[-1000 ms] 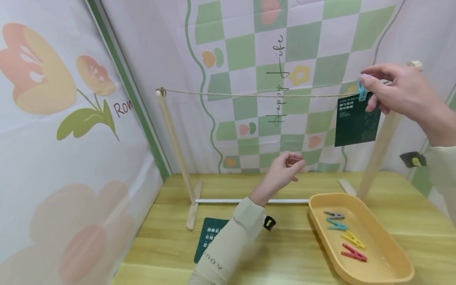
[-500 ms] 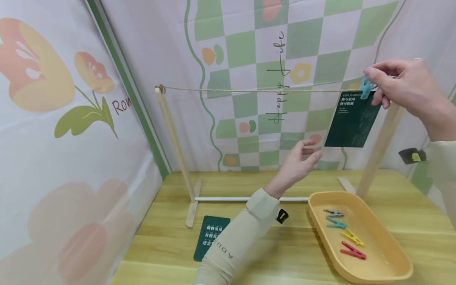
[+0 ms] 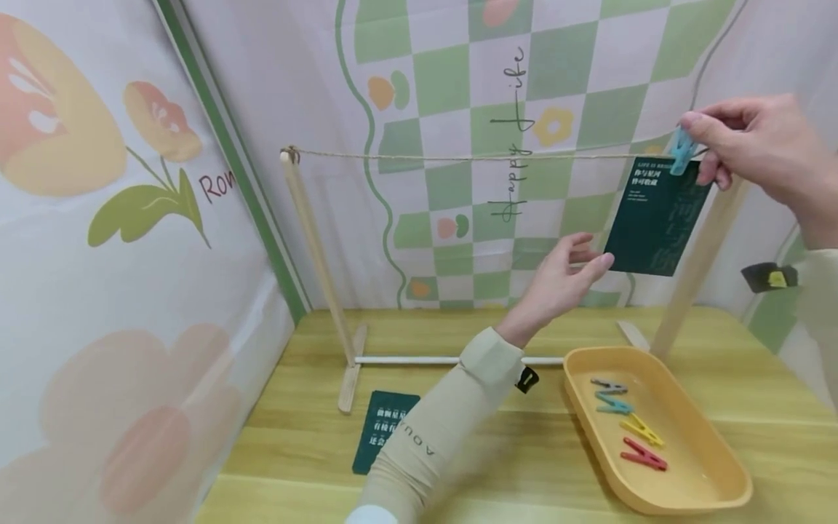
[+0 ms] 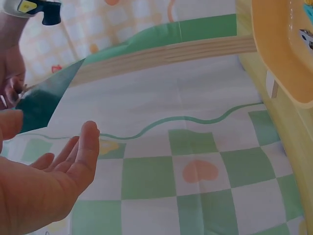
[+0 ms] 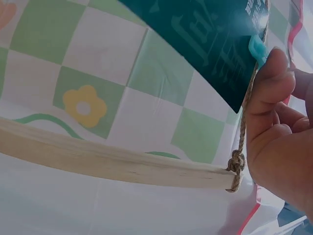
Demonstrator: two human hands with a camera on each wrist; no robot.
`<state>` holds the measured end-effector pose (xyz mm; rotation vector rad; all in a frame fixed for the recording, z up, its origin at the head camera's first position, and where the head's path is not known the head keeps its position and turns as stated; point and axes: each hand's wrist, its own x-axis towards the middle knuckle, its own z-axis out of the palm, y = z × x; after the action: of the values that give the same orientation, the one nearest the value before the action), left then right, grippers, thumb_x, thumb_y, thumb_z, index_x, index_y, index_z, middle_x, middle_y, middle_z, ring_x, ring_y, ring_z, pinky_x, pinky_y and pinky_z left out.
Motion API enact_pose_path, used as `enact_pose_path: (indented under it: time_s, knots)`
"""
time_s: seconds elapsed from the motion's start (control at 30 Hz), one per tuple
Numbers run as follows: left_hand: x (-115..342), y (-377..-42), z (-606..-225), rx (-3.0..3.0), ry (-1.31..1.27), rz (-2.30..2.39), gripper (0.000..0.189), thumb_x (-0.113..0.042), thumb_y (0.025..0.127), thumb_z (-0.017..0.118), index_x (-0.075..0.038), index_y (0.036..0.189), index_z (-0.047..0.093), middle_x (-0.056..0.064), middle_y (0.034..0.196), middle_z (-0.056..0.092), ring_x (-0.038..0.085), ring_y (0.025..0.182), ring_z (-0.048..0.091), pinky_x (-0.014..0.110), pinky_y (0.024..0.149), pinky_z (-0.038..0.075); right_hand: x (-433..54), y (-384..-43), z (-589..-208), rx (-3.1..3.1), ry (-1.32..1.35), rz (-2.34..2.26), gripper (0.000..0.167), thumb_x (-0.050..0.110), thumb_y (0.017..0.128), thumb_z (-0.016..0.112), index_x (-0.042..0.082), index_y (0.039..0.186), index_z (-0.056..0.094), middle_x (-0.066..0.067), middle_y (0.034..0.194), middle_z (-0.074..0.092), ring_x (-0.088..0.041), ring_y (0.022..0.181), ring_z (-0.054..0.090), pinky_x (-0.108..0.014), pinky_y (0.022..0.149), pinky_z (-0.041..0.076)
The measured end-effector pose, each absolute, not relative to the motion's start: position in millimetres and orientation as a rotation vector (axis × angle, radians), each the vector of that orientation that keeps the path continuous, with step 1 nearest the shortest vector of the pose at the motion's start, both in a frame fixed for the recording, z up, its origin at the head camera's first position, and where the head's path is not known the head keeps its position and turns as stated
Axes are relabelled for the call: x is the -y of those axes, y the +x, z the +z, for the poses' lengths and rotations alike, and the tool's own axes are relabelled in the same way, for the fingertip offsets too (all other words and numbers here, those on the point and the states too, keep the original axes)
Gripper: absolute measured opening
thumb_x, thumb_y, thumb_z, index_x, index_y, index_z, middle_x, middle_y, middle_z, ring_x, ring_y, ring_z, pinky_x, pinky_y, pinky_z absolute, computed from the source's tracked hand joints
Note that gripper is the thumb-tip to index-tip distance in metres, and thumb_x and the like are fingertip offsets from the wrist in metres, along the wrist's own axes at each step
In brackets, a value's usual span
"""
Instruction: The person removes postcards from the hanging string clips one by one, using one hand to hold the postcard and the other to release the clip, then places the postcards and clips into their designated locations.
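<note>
Between the thumb and fingers of my right hand [image 3: 762,149] is a light blue clothespin [image 3: 683,153] at the upper right of the head view. The clothespin sits on the twine [image 3: 471,158] at the top of a dark green card [image 3: 655,222] with white print, which hangs somewhat slanted. Close to the card's lower left corner is my left hand [image 3: 559,280], thumb and fingers apart and gripping nothing; the head view does not settle whether the thumb touches the card. In the right wrist view the card [image 5: 210,54] hangs along the twine near its knot.
Two wooden posts [image 3: 317,255] and a white rod [image 3: 406,360] make up the frame. An orange tray [image 3: 713,487] at the right holds several clothespins [image 3: 644,455]. More green card [image 3: 382,429] lies on the wooden table [image 3: 275,444], partly behind my left sleeve.
My left hand has moved right and up to the card's lower corner, its fingers spreading. The right hand has kept its pinch on the clothespin, and the card's slant has changed.
</note>
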<state>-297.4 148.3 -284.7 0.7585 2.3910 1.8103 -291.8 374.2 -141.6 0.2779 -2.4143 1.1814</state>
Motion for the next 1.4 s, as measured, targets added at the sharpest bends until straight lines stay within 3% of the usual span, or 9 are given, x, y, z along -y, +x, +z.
enact_pose_path:
  time_s: [0.2,0.37,0.47,0.6,0.73,1.1,1.4]
  knots:
    - [-153.6,-293.0,-278.2,-2.327,0.762,1.833,0.043,-0.042,0.098,0.058,-0.028,0.138,0.05,-0.006,0.116,0.068,0.001,0.095,0.066,0.018,0.072,0.055,-374.7,-292.3,-136.0,2.486,0.236,1.109,0.021,0.036,0.101,0.05,0.023,0.114,0.058,0.007,0.062,0.055,-0.013,0.049,0.054,-0.015,0.049,0.046]
    - [-158.3,-285.8,-274.8,-2.344,0.747,1.845,0.039,-0.042,0.098,0.057,-0.029,0.135,0.053,-0.007,0.098,0.069,-0.002,0.076,0.068,0.016,0.066,0.054,-372.7,-293.4,-134.5,2.52,0.223,1.064,0.03,0.037,0.101,0.049,0.017,0.122,0.056,0.007,0.064,0.054,-0.014,0.051,0.054,-0.014,0.05,0.047]
    - [-161.3,-282.0,-272.0,-2.342,0.754,1.876,0.041,-0.04,0.098,0.058,-0.027,0.136,0.053,-0.006,0.1,0.07,-0.002,0.074,0.069,0.016,0.065,0.054,-373.7,-293.3,-134.5,2.53,0.226,1.058,0.027,0.037,0.101,0.049,0.02,0.12,0.057,0.007,0.063,0.055,-0.014,0.051,0.053,-0.014,0.05,0.046]
    - [-166.2,-278.8,-267.3,-2.373,0.811,1.848,0.047,-0.038,0.097,0.061,-0.023,0.14,0.051,-0.006,0.099,0.07,-0.004,0.072,0.065,0.014,0.064,0.053,-377.9,-293.3,-133.3,2.532,0.243,1.067,0.01,0.036,0.102,0.049,0.03,0.105,0.057,0.006,0.061,0.055,-0.015,0.049,0.052,-0.014,0.051,0.045]
    - [-171.1,-277.0,-264.0,-2.405,0.861,1.811,0.039,-0.033,0.097,0.061,-0.022,0.135,0.056,-0.007,0.091,0.07,-0.006,0.068,0.063,0.014,0.062,0.05,-381.2,-294.6,-131.4,2.527,0.266,1.08,0.008,0.035,0.102,0.048,0.034,0.097,0.054,0.004,0.058,0.056,-0.016,0.047,0.051,-0.015,0.05,0.045]
    - [-179.2,-275.4,-267.2,-2.451,0.841,1.712,0.012,-0.027,0.098,0.061,-0.016,0.096,0.063,-0.01,0.074,0.065,-0.007,0.063,0.061,0.017,0.054,0.048,-379.7,-296.1,-134.0,2.53,0.24,1.083,0.014,0.035,0.101,0.049,0.029,0.111,0.056,0.007,0.064,0.055,-0.015,0.051,0.053,-0.014,0.05,0.045]
    - [-174.7,-279.9,-266.1,-2.42,0.8,1.751,0.013,-0.025,0.099,0.06,-0.014,0.096,0.066,-0.005,0.074,0.064,-0.006,0.062,0.064,0.016,0.054,0.048,-379.3,-297.4,-136.3,2.506,0.296,1.069,0.006,0.033,0.102,0.049,0.031,0.107,0.051,0.008,0.064,0.057,-0.013,0.049,0.054,-0.016,0.049,0.046]
